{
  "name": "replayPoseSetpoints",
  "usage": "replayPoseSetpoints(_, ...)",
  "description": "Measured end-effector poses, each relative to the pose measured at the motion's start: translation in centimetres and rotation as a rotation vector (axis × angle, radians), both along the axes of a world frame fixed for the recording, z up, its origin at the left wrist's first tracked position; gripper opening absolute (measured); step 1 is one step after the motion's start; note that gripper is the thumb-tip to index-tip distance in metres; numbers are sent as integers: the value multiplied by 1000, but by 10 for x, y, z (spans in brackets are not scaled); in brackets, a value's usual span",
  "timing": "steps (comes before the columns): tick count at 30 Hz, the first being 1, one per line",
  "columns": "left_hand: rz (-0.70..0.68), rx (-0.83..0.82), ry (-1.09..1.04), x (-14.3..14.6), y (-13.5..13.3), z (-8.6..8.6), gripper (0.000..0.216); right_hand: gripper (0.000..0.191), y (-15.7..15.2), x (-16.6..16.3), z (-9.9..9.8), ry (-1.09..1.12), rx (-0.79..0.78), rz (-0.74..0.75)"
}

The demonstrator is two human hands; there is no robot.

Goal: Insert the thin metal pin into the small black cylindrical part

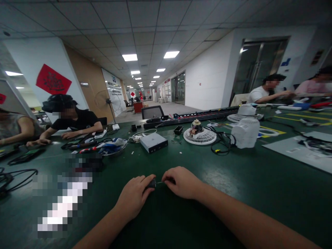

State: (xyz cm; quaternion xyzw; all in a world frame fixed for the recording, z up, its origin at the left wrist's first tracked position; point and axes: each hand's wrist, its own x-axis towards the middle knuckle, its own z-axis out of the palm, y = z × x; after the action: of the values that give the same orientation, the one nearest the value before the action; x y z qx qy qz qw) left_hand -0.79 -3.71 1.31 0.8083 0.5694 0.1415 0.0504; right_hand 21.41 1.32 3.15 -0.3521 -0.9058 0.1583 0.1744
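Low over the green table, my left hand (pixel 136 193) is closed around the dark handle of what looks like a small screwdriver (pixel 153 183). Its thin metal shaft points right, towards my right hand (pixel 180 183). The fingers of my right hand are pinched together at the far end of that shaft; whether anything else sits between them is hidden. Straight ahead of both hands lies a silver-and-black optical disc drive (pixel 154 142), apart from them.
Behind the drive stand a white fan grille with a motor (pixel 199 135), a small black box (pixel 178 130) and a white plastic housing (pixel 245 133) beside black cable (pixel 223 143). A grey board (pixel 301 152) lies right. Co-workers sit at the left and far right.
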Motion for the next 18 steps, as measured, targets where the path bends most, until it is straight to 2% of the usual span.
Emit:
replayPoseSetpoints(4, -14, -32, -35, -2, 1, -1, 39, 24, -3, -2, 1, 28, 12, 35)
replayPoseSetpoints(11, -30, -67, -69, -4, 2, -1, 39, 26, -2, -4, -2, 7, 20, -50)
replayPoseSetpoints(18, 28, -75, -58, -1, -1, 4, 39, 26, -3, -9, 1, -36, 6, -198)
